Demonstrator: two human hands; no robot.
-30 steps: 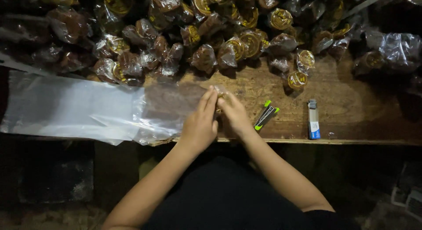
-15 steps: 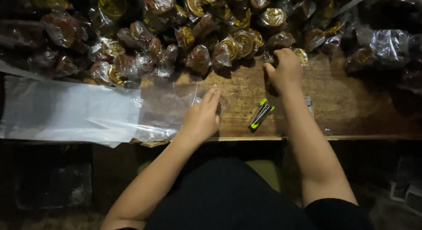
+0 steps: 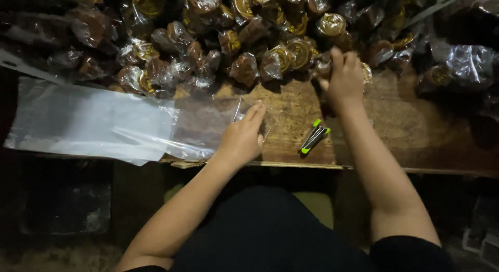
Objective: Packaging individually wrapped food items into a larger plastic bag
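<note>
Head view, left hand (image 3: pixel 243 138) flat, right hand (image 3: pixel 343 80) reaching

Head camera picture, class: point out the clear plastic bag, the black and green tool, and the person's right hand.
clear plastic bag (image 3: pixel 99 124), head view, its flat middle.
black and green tool (image 3: pixel 314 138), head view, mid-body.
right hand (image 3: pixel 344 81), head view, its back.

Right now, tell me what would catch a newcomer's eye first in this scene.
The heap of wrapped brown sweets along the far side of the wooden table draws the eye first. The right hand reaches into the heap's near edge, while the left hand presses on a clear plastic bag lying flat on the left. A black tool with bright green tips lies between the hands.
</note>
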